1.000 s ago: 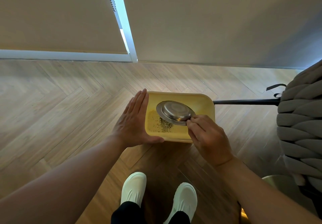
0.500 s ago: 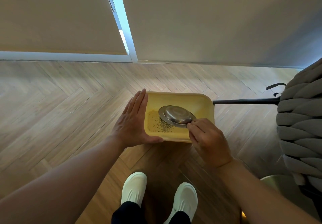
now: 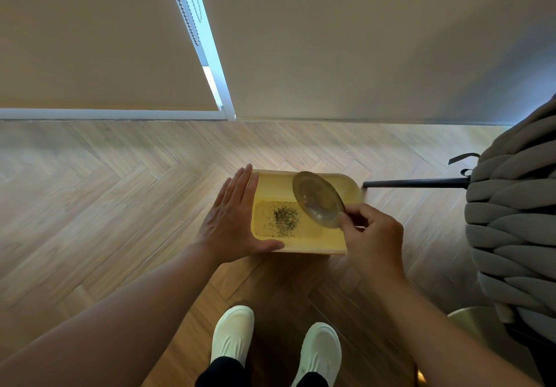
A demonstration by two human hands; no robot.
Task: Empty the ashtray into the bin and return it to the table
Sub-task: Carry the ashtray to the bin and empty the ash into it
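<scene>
A yellow rectangular bin (image 3: pixel 313 246) stands on the wooden floor in front of me. Dark ash (image 3: pixel 285 218) lies in a small heap on its bottom. My right hand (image 3: pixel 371 236) pinches the near rim of a round metal ashtray (image 3: pixel 317 198), which is tilted steeply over the right half of the bin, its underside facing me. My left hand (image 3: pixel 233 221) lies flat against the bin's left side, fingers straight and together, thumb along the near edge.
My two white shoes (image 3: pixel 231 335) stand just behind the bin. A grey chunky-knit seat (image 3: pixel 511 221) with a black leg (image 3: pixel 415 182) stands at the right. A wall and a window blind with a bead chain (image 3: pixel 188 7) are beyond the bin.
The ashtray has tipped from face-down over the ash to a steep tilt, and moved up and to the right. More of the ash heap shows. The left hand has stayed put.
</scene>
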